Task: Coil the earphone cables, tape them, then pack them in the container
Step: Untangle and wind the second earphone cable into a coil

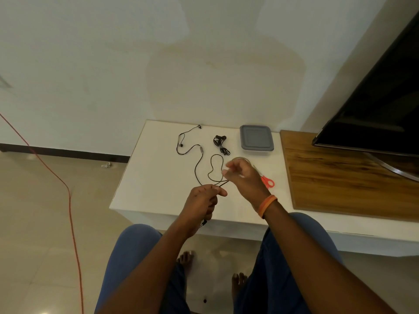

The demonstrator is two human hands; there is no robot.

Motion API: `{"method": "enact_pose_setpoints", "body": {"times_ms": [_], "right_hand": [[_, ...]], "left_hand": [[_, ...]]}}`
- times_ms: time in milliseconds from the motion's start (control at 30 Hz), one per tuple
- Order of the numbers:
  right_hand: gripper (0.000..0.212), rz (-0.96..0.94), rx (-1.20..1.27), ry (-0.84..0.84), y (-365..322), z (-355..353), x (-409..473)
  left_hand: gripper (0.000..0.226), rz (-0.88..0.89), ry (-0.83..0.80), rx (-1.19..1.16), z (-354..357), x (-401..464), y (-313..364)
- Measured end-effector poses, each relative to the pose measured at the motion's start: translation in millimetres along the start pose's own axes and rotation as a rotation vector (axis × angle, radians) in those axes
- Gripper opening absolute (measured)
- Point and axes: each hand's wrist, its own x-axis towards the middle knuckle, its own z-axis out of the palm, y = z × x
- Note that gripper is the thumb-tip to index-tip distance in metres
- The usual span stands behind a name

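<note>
— What's on the white table?

— A black earphone cable (199,159), uncoiled. It snakes from two earbuds at the far left, past an inline remote, down into a loose loop mid-table, then up off the surface at the near edge.

— And the other set?

— A second black earphone (221,143), already bundled into a small coil, lies just right of the loose one's upper part, apart from it.

— The container?

— A grey rectangular container (257,140) with rounded corners, lid on, sits flat at the far side, right of the coil, not touching it.
</note>
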Motion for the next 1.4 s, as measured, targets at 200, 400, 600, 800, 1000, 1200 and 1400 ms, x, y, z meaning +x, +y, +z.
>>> {"method": "enact_pose_setpoints", "body": {"times_ms": [200, 400, 600, 800, 1000, 1200, 1400], "right_hand": [[0.017, -0.063, -0.014, -0.306, -1.5, 0.4, -7.6], [0.013, -0.086, 0.023, -0.248, -13.9, -2.7, -13.3], [0.013, -0.034, 0.110, -0.377, -14.1, -10.0, -13.1], [0.021, -0.003, 0.181, -0.311, -11.8, -11.7, -6.8], [0.022, 0.017, 0.271, -0.382, -6.3, -0.1, -9.3], [0.012, -0.028, 0.085, -0.282, -6.2, 5.1, -8.0], [0.007, -0.155, -0.251, 0.036, 6.9, -19.6, 11.3]], "left_hand": [[0.037, -0.061, -0.106, -0.148, -7.4, -3.2, 6.9], [0.024, -0.189, -0.201, 0.310, -5.4, -7.1, 8.3], [0.029, -0.389, -0.459, 0.250, 4.1, -11.6, 5.5], [0.034, -0.277, -0.707, -0.239, -3.7, -15.2, 23.3], [0.024, 0.033, -0.562, -0.652, -16.2, -9.4, 44.4], [0.032, 0.025, -0.282, -0.189, -31.7, -4.6, 44.6], [0.034, -0.115, -0.157, 0.128, -50.4, -6.2, 21.7]]}}
